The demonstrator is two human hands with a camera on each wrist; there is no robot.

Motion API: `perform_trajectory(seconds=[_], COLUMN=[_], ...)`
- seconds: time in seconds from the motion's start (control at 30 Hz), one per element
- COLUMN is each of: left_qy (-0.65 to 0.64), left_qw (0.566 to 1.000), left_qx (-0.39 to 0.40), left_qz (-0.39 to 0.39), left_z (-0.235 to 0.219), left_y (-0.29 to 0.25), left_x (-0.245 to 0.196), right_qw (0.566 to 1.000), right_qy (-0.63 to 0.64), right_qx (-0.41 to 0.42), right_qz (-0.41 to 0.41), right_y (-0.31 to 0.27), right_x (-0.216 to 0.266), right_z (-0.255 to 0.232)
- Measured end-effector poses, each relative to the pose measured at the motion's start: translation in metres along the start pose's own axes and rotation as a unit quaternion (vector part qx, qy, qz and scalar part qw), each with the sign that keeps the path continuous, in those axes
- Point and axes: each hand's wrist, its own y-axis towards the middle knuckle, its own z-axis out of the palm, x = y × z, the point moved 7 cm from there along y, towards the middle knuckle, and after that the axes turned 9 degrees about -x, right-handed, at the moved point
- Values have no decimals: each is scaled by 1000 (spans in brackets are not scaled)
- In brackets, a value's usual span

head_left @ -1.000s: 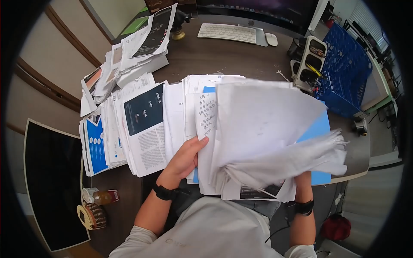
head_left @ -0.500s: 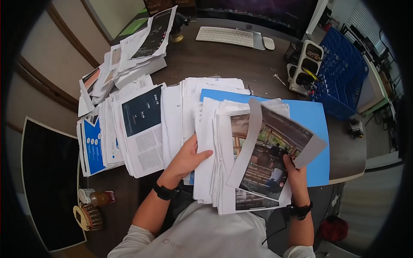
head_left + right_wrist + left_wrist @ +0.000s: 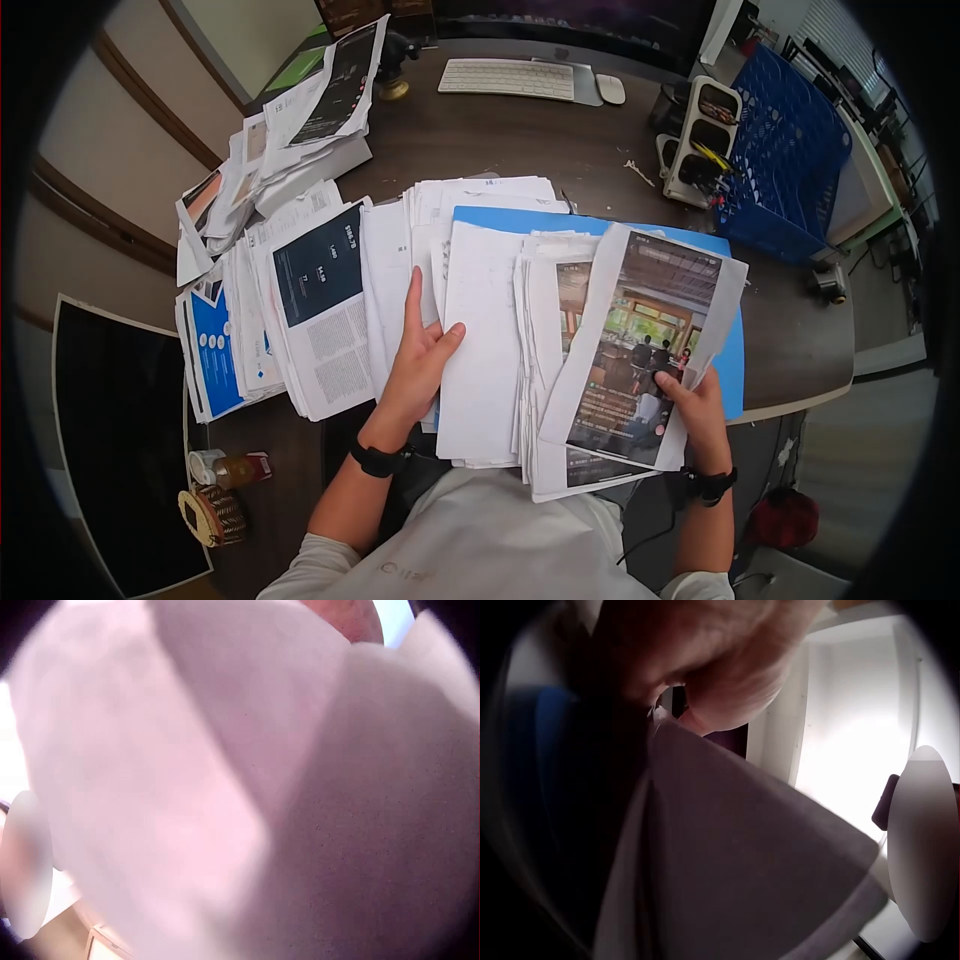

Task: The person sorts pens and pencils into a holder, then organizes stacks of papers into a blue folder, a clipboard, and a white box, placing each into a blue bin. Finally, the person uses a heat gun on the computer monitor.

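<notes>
My left hand [image 3: 412, 362] pinches the left edge of a stack of white papers [image 3: 485, 340], thumb on top and index finger stretched out straight. The left wrist view shows loose sheet corners [image 3: 750, 840] hanging below that hand. With its thumb on the face, my right hand [image 3: 697, 415] grips a printed sheet [image 3: 640, 310] bearing a dark photo of a room with people. This sheet lies tilted over more printed pages [image 3: 573, 290]. A blue folder [image 3: 733, 365] shows beneath the papers. Blurred pale paper [image 3: 150, 772] fills most of the right wrist view.
Paper piles [image 3: 330, 340] stand along the left, with a taller heap [image 3: 240, 195] behind. Keyboard [image 3: 505, 79], mouse [image 3: 610, 89] and monitor lie at the back. An organizer [image 3: 702, 140] and blue basket [image 3: 790, 150] stand right; a jar [image 3: 240, 469] and woven basket [image 3: 225, 512] lower left.
The bundle of flapping sheets has come down, and a photo page now faces up in the right hand, turned more upright. My left index finger has straightened; handwritten paper is mostly covered.
</notes>
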Motion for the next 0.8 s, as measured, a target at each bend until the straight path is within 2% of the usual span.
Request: perform_trajectory(seconds=[0.1,0.17,0.3,0.37,0.43,0.5,0.6,0.67,0.7,0.77,0.8], left_qy=[22,-3,-23,7,-41,-91,-119,-16,-17,48,50], left_qw=[1000,1000,1000,1000,998,994,989,994,994,998,998], left_qx=[15,16,8,-11,10,26,53,42,41,33,31], left_qz=[13,-7,13,-15,-36,-55,-73,-95,-96,-21,-21], left_z=[-3,-6,0,-8,-5,-7,-18,-20,-18,-12,-10], left_y=[1,4,2,8,7,8,12,16,16,17,18], left_x=[5,10,5,20,19,18,25,31,31,20,21], right_qw=[1000,997,994,999,975,978,963,957,952,951,950], right_qy=[23,42,92,32,-166,-118,-179,-194,-207,-203,-199], right_qx=[18,-42,-63,21,140,87,82,68,51,35,19], right_qz=[-9,-44,-17,4,54,-150,-185,-204,-221,-230,-239], right_y=[-8,-11,-18,-15,-15,-8,-10,-16,-20,-26,-27], right_x=[5,5,23,33,49,44,45,48,51,57,60], right_z=[8,4,14,35,57,58,55,54,53,54,54])
